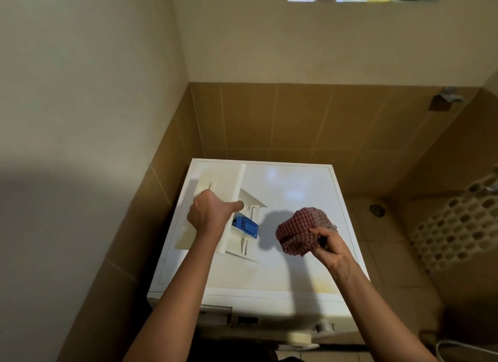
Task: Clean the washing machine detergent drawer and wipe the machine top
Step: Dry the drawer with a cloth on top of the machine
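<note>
Left hand [208, 213]: I see it gripping the detergent drawer [239, 240].
Right hand [330, 247]: clutches checked cloth [299, 231], right of that drawer.

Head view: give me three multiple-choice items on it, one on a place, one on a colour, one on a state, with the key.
1. Where is the white plastic detergent drawer?
A. on the white washing machine top
B. on the tiled floor
C. pushed into its slot

2. What colour is the plastic insert in the drawer?
A. green
B. blue
C. yellow

3. How is the red checked cloth?
A. spread flat
B. bunched in the right hand
C. hung on the wall

Key: 1 A, the drawer lies on the machine top, held by the left hand; 2 B, the insert is plainly blue against the white drawer; 3 B, the right hand's fingers grip the cloth in a bunch.
</note>
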### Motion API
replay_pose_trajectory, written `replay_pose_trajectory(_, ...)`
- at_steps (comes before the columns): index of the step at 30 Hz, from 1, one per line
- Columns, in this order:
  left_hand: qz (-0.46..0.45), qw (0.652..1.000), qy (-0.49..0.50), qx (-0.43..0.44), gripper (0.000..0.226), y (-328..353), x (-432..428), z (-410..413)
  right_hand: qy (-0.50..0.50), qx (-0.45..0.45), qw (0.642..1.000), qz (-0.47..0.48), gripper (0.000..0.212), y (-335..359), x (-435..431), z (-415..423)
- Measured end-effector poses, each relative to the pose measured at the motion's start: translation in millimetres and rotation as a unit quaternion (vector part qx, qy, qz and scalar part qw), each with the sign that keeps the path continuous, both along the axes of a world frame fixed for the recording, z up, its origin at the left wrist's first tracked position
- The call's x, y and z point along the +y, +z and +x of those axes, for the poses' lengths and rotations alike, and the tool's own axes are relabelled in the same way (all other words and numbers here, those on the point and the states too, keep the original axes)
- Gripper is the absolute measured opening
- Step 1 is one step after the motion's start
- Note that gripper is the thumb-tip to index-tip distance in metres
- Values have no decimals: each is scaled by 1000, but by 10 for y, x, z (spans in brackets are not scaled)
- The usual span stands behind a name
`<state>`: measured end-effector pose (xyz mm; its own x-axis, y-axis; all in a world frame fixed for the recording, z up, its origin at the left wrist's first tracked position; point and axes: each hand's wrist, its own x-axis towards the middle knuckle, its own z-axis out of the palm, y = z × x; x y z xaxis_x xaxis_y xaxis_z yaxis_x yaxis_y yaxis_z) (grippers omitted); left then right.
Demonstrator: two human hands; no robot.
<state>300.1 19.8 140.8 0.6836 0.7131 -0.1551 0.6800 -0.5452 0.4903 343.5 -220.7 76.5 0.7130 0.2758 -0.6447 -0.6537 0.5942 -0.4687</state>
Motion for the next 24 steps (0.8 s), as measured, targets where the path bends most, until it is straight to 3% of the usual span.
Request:
replay_pose_trajectory(2,20,999,-29,18,59,27,-31,39,-14,9,1000,20,47,-25,16,-2)
replay_pose_trajectory(4,34,997,-56,30,56,45,-60,91,-23,10,999,39,90,-44,0,-7)
replay_pose_trajectory(8,56,992,-104,38,55,50,-87,187,-30,14,999,35,104,-22,-8,-25)
replay_pose_trajectory(10,71,988,-130,42,57,47,-112,230,-50,8,998,41,94,78,12,-17)
replay_pose_trajectory(13,100,980,-168,49,68,68,-179,298,-66,-26,997,21,42,283,98,57)
replay_pose_trajectory(14,110,976,-180,53,71,76,-195,320,-70,-45,997,4,34,330,128,114)
replay_pose_trajectory(19,138,963,-228,31,70,39,-238,407,-5,-171,976,-134,35,502,383,259)
replay_pose_trajectory(24,126,958,-254,-32,37,-4,-255,442,10,-183,965,-188,33,496,559,207)
